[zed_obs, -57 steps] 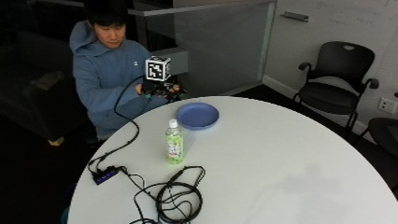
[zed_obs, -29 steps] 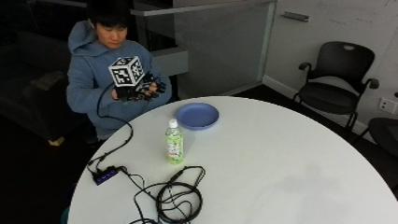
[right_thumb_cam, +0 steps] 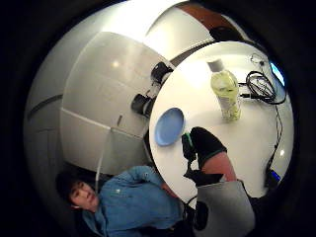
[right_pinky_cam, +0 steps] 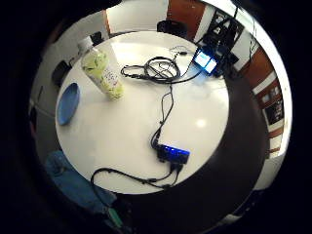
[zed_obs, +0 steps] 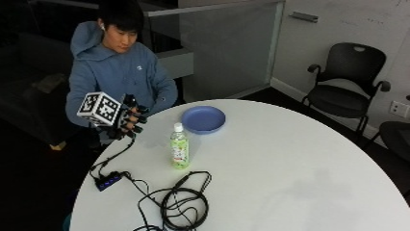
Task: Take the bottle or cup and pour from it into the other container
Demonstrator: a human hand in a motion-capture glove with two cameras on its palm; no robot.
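A clear bottle (zed_obs: 179, 152) of yellow-green drink with a white cap stands upright on the round white table (zed_obs: 288, 163). A blue plate (zed_obs: 203, 119) lies just behind it, near the person. My gloved right hand (zed_obs: 126, 121) hovers at the table's edge, to the left of the bottle and apart from it, fingers spread and holding nothing. The little finger side palm view shows the bottle (right_pinky_cam: 103, 73) and the plate (right_pinky_cam: 68, 103) at a distance. In the thumb side palm view the bottle (right_thumb_cam: 225, 95) and plate (right_thumb_cam: 169, 126) lie beyond my thumb (right_thumb_cam: 207, 144).
A small black hub (zed_obs: 107, 181) with a blue light lies near the table's left edge, its cable running up to the glove. Coiled black cables (zed_obs: 183, 204) lie in front of the bottle. Black chairs (zed_obs: 346, 86) stand beyond the table.
My hand has moved away from the person's chest, down and to the left, toward the table's left edge. It still holds nothing. Bottle and plate have not moved.
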